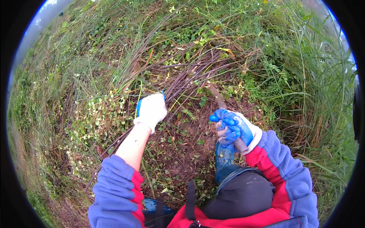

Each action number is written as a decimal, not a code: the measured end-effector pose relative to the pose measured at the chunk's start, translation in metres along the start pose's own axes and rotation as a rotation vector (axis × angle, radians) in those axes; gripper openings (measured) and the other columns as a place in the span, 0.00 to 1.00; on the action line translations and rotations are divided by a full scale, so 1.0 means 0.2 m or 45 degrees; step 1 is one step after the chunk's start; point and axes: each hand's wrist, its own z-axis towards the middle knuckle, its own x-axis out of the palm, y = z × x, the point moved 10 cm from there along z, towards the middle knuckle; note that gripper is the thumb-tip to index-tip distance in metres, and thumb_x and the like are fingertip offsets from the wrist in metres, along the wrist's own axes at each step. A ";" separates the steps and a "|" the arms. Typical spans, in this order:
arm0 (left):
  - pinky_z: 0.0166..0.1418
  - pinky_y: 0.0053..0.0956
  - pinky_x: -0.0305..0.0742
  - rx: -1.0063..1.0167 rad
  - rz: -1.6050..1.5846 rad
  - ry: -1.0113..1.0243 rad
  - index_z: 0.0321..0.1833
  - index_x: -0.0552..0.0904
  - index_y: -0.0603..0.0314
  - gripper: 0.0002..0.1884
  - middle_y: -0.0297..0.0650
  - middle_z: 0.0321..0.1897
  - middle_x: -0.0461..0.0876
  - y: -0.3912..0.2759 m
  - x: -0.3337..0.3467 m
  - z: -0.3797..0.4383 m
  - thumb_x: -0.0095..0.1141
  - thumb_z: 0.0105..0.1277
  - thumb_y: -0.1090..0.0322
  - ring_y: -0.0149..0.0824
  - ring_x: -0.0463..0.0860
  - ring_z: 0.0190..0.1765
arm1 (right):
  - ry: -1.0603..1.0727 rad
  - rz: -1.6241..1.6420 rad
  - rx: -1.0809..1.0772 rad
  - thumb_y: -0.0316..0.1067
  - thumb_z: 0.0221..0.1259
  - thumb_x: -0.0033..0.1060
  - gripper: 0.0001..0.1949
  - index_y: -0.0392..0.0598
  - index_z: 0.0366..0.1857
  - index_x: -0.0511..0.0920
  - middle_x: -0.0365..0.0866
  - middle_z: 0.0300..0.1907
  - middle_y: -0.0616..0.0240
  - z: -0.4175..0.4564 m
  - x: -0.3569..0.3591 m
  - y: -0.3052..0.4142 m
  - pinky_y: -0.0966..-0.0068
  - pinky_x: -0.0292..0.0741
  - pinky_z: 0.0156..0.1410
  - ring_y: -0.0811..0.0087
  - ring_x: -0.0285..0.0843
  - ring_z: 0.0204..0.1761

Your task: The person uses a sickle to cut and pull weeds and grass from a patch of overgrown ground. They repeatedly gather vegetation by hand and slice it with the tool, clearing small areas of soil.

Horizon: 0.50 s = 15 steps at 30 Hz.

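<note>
My left hand [151, 111], in a white knit glove with a blue coated palm, is closed around a bundle of long brown stems [185, 82]. The stems fan out beyond the fist, and their other ends [115, 144] emerge below my wrist. My right hand [235, 128], gloved the same way, grips the handle [218, 97] of a long-handled tool. Its butt end sticks out under my palm. Towards the stems the shaft runs forward, and its far end is hidden among plants, so the tool's head cannot be made out.
Tall green grass [319, 71] stands at the right. Low leafy vines [99, 122] and flattened stalks cover the left side. Brown soil [182, 154] with small sprouts lies between my arms. Blue boots [223, 159] are below my hands.
</note>
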 end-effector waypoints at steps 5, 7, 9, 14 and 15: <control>0.40 0.38 0.76 0.073 -0.010 -0.107 0.33 0.76 0.63 0.08 0.49 0.29 0.81 0.09 -0.03 -0.22 0.47 0.55 0.68 0.47 0.81 0.34 | -0.369 -0.292 0.117 0.39 0.66 0.46 0.12 0.43 0.43 0.71 0.64 0.14 0.79 0.03 -0.15 -0.19 0.84 0.59 0.17 0.84 0.59 0.12; 0.41 0.37 0.76 0.091 -0.028 -0.135 0.33 0.77 0.62 0.08 0.48 0.29 0.81 0.10 -0.03 -0.26 0.47 0.55 0.68 0.47 0.82 0.34 | -0.605 -0.565 0.073 0.41 0.66 0.46 0.11 0.43 0.40 0.71 0.61 0.11 0.82 0.01 -0.24 -0.18 0.84 0.56 0.15 0.84 0.55 0.09; 0.41 0.37 0.76 0.119 -0.052 -0.210 0.33 0.77 0.61 0.07 0.47 0.29 0.81 0.10 -0.05 -0.27 0.47 0.55 0.68 0.46 0.82 0.34 | -0.712 -0.609 0.027 0.42 0.66 0.46 0.12 0.44 0.40 0.71 0.61 0.11 0.82 -0.02 -0.27 -0.19 0.84 0.56 0.15 0.85 0.54 0.09; 0.40 0.34 0.76 0.067 -0.020 -0.174 0.32 0.77 0.59 0.07 0.45 0.30 0.81 0.14 0.01 -0.27 0.46 0.54 0.68 0.43 0.82 0.36 | -0.420 -0.045 0.113 0.40 0.66 0.46 0.12 0.43 0.42 0.68 0.61 0.13 0.81 -0.18 -0.21 -0.29 0.83 0.57 0.15 0.85 0.55 0.10; 0.40 0.34 0.76 0.057 -0.014 -0.174 0.32 0.77 0.59 0.07 0.45 0.30 0.81 0.15 0.02 -0.28 0.46 0.54 0.68 0.43 0.82 0.36 | -0.637 -0.138 -0.021 0.41 0.65 0.46 0.12 0.44 0.41 0.68 0.62 0.13 0.80 -0.28 -0.31 -0.19 0.82 0.58 0.15 0.84 0.55 0.10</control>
